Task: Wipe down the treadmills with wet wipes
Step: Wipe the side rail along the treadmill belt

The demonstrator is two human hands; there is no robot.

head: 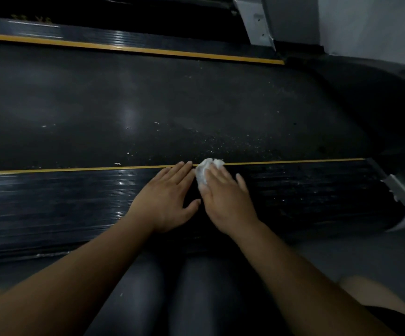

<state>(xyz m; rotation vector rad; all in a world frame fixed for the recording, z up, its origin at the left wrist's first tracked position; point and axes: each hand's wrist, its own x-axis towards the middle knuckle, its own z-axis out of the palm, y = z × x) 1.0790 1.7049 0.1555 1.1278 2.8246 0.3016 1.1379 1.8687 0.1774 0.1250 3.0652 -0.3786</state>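
A dark treadmill lies across the view, its black belt (pixel 148 105) speckled with white flecks. The near ribbed side rail (pixel 63 197) runs below a thin yellow stripe (pixel 75 169). My right hand (pixel 225 200) presses a crumpled white wet wipe (pixel 205 169) flat onto the rail at the stripe, fingers straight over it. Beside it, my left hand (pixel 170 200) rests flat on the rail with its fingers spread, touching nothing else.
The far side rail (pixel 124 42) with its own yellow stripe runs along the top. A grey upright post (pixel 257 23) rises at the upper right, and a grey bracket (pixel 400 192) sits at the rail's right end. My knees are below, on the grey floor (pixel 342 251).
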